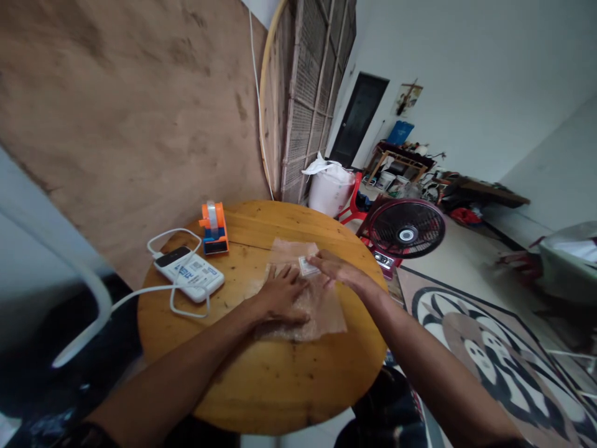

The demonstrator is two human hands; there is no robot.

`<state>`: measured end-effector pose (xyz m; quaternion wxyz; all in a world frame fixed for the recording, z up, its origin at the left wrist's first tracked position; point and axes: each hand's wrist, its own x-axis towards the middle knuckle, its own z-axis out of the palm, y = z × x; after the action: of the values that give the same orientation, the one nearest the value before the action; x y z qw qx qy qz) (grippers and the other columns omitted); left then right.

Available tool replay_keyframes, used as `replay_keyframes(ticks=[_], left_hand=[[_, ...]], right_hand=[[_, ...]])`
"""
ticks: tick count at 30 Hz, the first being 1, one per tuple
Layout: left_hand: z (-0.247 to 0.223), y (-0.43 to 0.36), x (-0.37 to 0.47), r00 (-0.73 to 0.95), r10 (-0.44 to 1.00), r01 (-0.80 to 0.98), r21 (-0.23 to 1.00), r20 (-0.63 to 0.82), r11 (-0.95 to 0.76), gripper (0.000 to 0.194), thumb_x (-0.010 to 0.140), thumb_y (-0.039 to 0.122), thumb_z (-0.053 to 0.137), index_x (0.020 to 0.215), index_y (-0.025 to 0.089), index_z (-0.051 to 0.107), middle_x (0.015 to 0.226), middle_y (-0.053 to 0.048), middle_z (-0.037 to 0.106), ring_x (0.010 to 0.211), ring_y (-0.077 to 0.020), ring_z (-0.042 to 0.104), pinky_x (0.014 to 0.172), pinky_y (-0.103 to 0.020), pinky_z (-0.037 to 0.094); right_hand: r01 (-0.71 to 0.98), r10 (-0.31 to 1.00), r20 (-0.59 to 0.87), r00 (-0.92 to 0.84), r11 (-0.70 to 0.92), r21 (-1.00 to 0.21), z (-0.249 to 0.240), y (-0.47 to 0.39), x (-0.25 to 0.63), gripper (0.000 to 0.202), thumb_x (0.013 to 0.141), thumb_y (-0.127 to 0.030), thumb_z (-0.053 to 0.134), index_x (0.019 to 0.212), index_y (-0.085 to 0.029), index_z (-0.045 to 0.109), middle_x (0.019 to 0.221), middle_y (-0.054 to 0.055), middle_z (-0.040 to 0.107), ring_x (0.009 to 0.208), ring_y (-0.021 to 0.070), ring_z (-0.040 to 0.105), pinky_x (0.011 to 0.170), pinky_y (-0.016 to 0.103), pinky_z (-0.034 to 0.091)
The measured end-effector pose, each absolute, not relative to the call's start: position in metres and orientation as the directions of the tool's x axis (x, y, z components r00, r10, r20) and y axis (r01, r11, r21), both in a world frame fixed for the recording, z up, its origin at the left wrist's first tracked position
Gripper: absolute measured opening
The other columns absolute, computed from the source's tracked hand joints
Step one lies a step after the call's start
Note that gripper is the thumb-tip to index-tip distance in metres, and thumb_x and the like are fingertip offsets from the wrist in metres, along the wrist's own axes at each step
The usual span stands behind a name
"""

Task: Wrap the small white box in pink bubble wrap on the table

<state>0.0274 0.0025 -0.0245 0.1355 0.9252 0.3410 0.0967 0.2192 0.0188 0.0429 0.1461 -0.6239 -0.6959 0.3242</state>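
Note:
My left hand (284,295) lies flat with its fingers spread on a sheet of clear bubble wrap (326,314). Beside it, my right hand (333,267) stretches its fingers out over the right edge of a small white printed card or label (308,266). That card rests on the upper part of the wrap, and its thumb side is apart from the fingers. Whether anything lies under the wrap is hidden by my left hand. All of this is on a round wooden table (289,386).
An orange and blue tape dispenser (214,227) stands at the table's back left. In front of it lies a white power bank (189,274) with looping white cables. Beyond the right edge are a fan (405,230), a red chair (354,208) and a panda rug (494,354).

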Motion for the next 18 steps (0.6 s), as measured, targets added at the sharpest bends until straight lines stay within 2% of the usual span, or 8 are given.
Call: replay_keyframes(ticks=[4, 8, 10, 13, 16, 18], left_hand=[[-0.024, 0.003, 0.028, 0.755, 0.649, 0.592, 0.33, 0.093, -0.736, 0.091, 0.066, 0.066, 0.063, 0.144, 0.031, 0.031, 0.146, -0.014, 0.034, 0.135, -0.0411, 0.026, 0.106, -0.067, 0.013], [-0.025, 0.005, 0.029, 0.749, 0.655, 0.588, 0.358, 0.1, -0.726, 0.1, 0.062, 0.072, 0.062, 0.143, 0.022, 0.031, 0.145, -0.017, 0.036, 0.135, -0.0403, 0.026, 0.108, -0.064, 0.014], [-0.028, 0.007, 0.028, 0.735, 0.672, 0.599, 0.383, 0.086, -0.704, 0.108, 0.06, 0.073, 0.062, 0.145, 0.018, 0.026, 0.148, -0.019, 0.033, 0.138, -0.0407, 0.023, 0.11, -0.063, 0.012], [-0.03, 0.013, 0.026, 0.725, 0.687, 0.605, 0.438, 0.041, -0.665, 0.111, 0.06, 0.069, 0.064, 0.147, 0.017, 0.019, 0.151, -0.019, 0.028, 0.14, -0.04, 0.021, 0.112, -0.06, 0.012], [-0.027, 0.022, 0.02, 0.733, 0.68, 0.589, 0.496, 0.005, -0.638, 0.1, 0.064, 0.049, 0.065, 0.147, 0.017, 0.02, 0.151, -0.016, 0.031, 0.138, -0.0358, 0.028, 0.114, -0.053, 0.017], [-0.022, 0.028, 0.016, 0.74, 0.672, 0.563, 0.521, 0.027, -0.641, 0.092, 0.064, 0.035, 0.061, 0.146, 0.017, 0.023, 0.148, -0.013, 0.038, 0.134, -0.0335, 0.036, 0.112, -0.048, 0.025]], right_hand=[[0.722, 0.956, -0.215, -0.199, -0.005, -0.691, 0.032, 0.001, 0.24, 0.032, 0.088, -0.047, 0.052, 0.102, -0.019, 0.057, 0.088, 0.004, 0.065, 0.074, 0.0164, 0.063, 0.061, 0.026, 0.052], [0.64, 0.956, -0.102, -0.274, 0.102, -0.762, 0.016, -0.014, 0.247, 0.044, 0.084, -0.041, 0.06, 0.121, -0.022, 0.049, 0.111, 0.006, 0.061, 0.097, 0.0201, 0.061, 0.077, 0.031, 0.052], [0.668, 0.944, -0.009, -0.329, 0.226, -0.709, 0.015, -0.02, 0.246, 0.041, 0.081, -0.04, 0.064, 0.116, -0.022, 0.052, 0.114, 0.006, 0.058, 0.099, 0.0199, 0.058, 0.08, 0.031, 0.05], [0.724, 0.916, 0.077, -0.394, 0.362, -0.587, 0.022, -0.026, 0.239, 0.033, 0.079, -0.036, 0.066, 0.105, -0.02, 0.054, 0.103, 0.004, 0.058, 0.086, 0.0163, 0.056, 0.075, 0.027, 0.047], [0.779, 0.906, 0.052, -0.421, 0.39, -0.492, 0.029, -0.029, 0.228, 0.033, 0.08, -0.034, 0.063, 0.109, -0.019, 0.053, 0.092, 0.002, 0.059, 0.074, 0.0143, 0.055, 0.07, 0.026, 0.045], [0.798, 0.898, 0.03, -0.439, 0.405, -0.446, 0.031, -0.03, 0.221, 0.037, 0.081, -0.029, 0.062, 0.115, -0.018, 0.053, 0.095, 0.004, 0.061, 0.079, 0.0164, 0.057, 0.073, 0.028, 0.045]])
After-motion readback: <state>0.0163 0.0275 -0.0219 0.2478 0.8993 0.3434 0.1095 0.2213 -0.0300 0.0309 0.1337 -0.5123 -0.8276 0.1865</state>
